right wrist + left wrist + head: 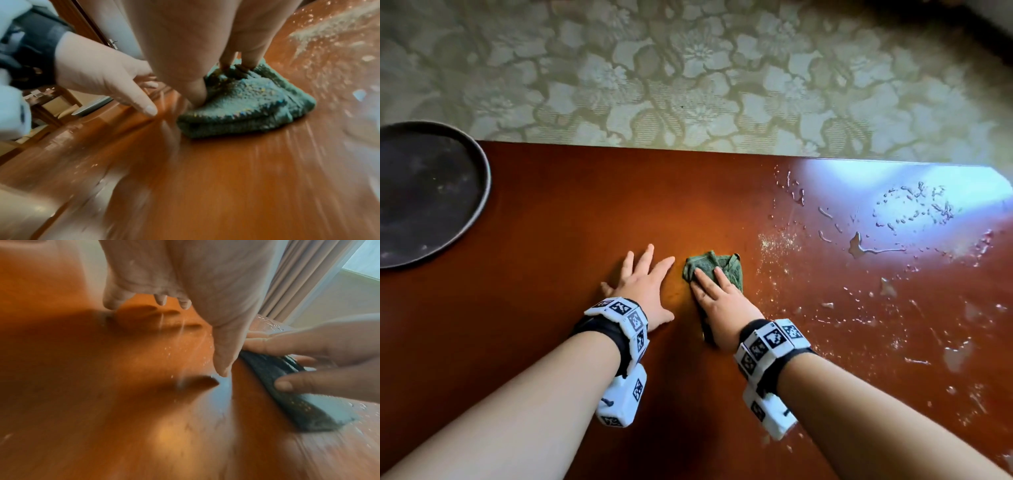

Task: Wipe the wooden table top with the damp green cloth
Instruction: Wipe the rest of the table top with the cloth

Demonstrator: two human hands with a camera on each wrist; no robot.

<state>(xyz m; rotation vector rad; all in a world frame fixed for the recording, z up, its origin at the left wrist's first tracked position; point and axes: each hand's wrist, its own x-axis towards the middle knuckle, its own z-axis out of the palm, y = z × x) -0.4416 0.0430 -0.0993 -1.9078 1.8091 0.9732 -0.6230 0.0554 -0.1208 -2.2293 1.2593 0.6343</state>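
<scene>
A folded damp green cloth (714, 269) lies on the reddish wooden table top (558, 205), near its middle. My right hand (717, 294) lies flat on the cloth (242, 107) with straight fingers and presses it down; the palm hides its near part. Beside it on the left, my left hand (645, 286) rests flat on the bare wood with the fingers spread, a small gap from the cloth (287, 386). In the left wrist view the right hand's fingers (308, 381) lie over the cloth's edge. Both wrist views are blurred.
A dark round tray (424, 192) sits at the table's left edge. Water drops and puddles (866, 246) and pale crumbs (777, 243) cover the right half of the table. Beyond the far edge is patterned floral carpet (688, 75). A curtain (304, 280) hangs at the right.
</scene>
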